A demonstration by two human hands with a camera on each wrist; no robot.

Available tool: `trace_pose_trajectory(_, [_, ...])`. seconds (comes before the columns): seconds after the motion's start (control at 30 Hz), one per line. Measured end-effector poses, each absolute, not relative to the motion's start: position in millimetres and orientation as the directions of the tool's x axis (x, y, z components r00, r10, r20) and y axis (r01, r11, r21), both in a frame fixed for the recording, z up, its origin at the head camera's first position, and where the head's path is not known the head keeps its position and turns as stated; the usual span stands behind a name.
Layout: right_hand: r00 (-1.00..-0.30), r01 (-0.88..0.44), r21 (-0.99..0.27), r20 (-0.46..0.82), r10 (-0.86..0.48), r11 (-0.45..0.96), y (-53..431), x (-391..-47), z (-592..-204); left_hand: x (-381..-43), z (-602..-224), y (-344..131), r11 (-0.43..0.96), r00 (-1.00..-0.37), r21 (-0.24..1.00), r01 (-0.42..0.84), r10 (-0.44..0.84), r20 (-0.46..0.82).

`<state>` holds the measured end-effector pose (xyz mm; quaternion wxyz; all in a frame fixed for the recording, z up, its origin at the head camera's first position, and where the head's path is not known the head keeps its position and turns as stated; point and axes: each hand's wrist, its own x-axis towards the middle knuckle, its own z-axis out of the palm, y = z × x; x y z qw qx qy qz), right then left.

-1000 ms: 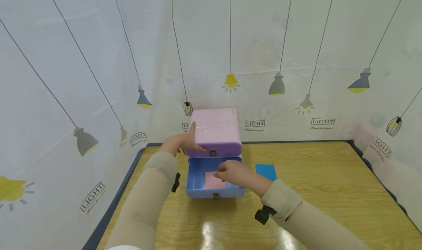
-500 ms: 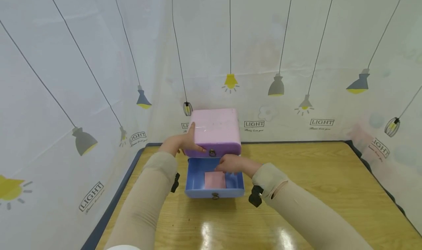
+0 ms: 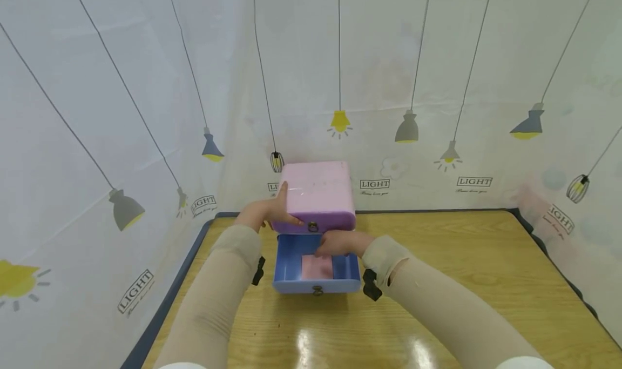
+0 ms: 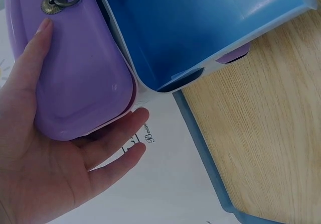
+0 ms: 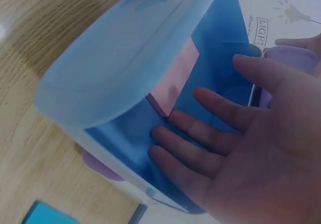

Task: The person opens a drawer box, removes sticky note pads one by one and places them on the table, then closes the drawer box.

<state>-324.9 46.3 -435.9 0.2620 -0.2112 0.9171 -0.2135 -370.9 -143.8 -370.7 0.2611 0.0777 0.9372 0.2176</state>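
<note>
A small plastic drawer cabinet [image 3: 318, 185] with a pink top stands against the backdrop. My left hand [image 3: 272, 209] grips its left front corner, the thumb across the purple upper drawer [image 4: 83, 78] close to the metal ring handle [image 4: 62, 2], the other fingers around the side. Below, the blue drawer [image 3: 297, 286] is pulled out. A pink sticky note pad [image 3: 317, 269] lies flat on its floor. My right hand [image 3: 342, 243] reaches into the drawer over its right side. Its fingers [image 5: 200, 156] are spread and loosely bent, one fingertip right at the pad's edge, holding nothing.
On the wooden table [image 3: 437, 261] a blue pad [image 5: 50, 215] lies right of the cabinet, hidden by my right arm in the head view. A white backdrop [image 3: 311, 61] printed with lamps closes off the back and left. Black cameras [image 3: 372, 285] sit on both wrists.
My right hand has shifted toward the back of the drawer, off the front part of the pink pad, and its forearm has swung left. My left hand stays put.
</note>
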Motion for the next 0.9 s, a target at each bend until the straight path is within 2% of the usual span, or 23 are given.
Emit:
trace_pose_trajectory(0.33, [-0.731,-0.31,-0.47,-0.438,-0.523,0.827,44.7,-326.8,-438.2,-371.4,-371.5,-144.1,0.884,-0.853,0.465,0.038,0.272,-0.446])
trace_pose_trajectory(0.5, [-0.743,-0.273,-0.546,-0.403,-0.534,0.792,41.0,-324.7,-435.9,-370.4,-369.9,-143.6,0.882,-0.852,0.47,0.032,0.27,-0.449])
trace_pose_trajectory(0.6, [-0.763,-0.301,-0.564,-0.34,-0.549,0.768,38.6,-322.7,-434.0,-370.4,-369.6,-143.7,0.885,-0.852,0.465,0.033,0.268,-0.449])
trace_pose_trajectory(0.73, [-0.773,-0.344,-0.502,-0.329,-0.543,0.794,37.2,-321.4,-434.5,-370.5,-369.2,-143.5,0.885,-0.853,0.464,0.042,0.273,-0.444])
trace_pose_trajectory(0.9, [-0.763,-0.307,-0.468,-0.399,-0.508,0.829,38.8,-321.9,-440.4,-368.6,-368.8,-142.8,0.883,-0.852,0.467,0.043,0.276,-0.445])
